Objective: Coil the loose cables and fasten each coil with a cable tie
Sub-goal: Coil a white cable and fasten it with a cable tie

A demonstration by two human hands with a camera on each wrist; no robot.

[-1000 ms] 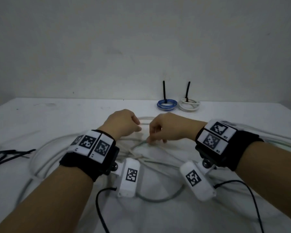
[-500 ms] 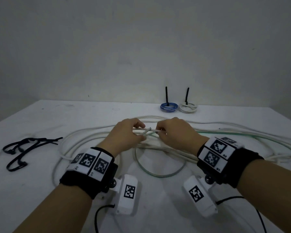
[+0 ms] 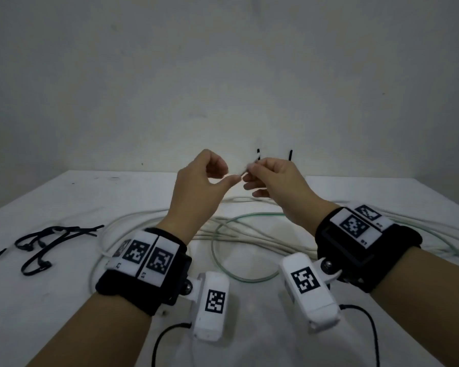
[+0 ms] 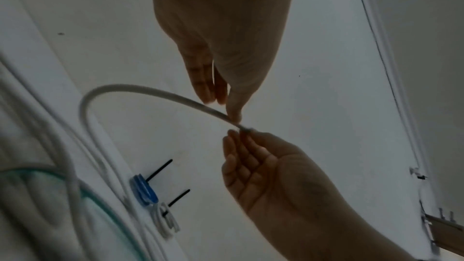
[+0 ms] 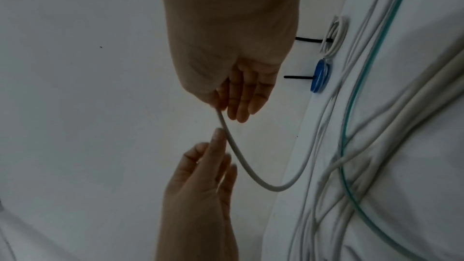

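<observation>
Both hands are raised above the white table (image 3: 64, 300). My right hand (image 3: 249, 173) pinches the end of a loose white cable (image 4: 150, 89) between thumb and fingers. The same pinch appears in the right wrist view (image 5: 220, 108). From there the cable arcs down to the heap of cables (image 3: 249, 234) on the table. My left hand (image 3: 227, 172) is right beside the pinch, with thumb and index apart. Its thumb tip (image 4: 233, 116) and fingertips only touch the cable, with no clear grip. Loose black cable ties (image 3: 51, 242) lie at the left.
A thin green cable (image 3: 217, 250) loops through the white heap under my wrists. At the back by the wall lie a tied blue coil (image 4: 144, 192) and a tied white coil (image 4: 165, 219), their black tie tails standing up. A grey wall rises behind the table.
Both hands have lifted from the heap on the table to well above it, carrying the cable end up. The left hand's grip has loosened to a touch.
</observation>
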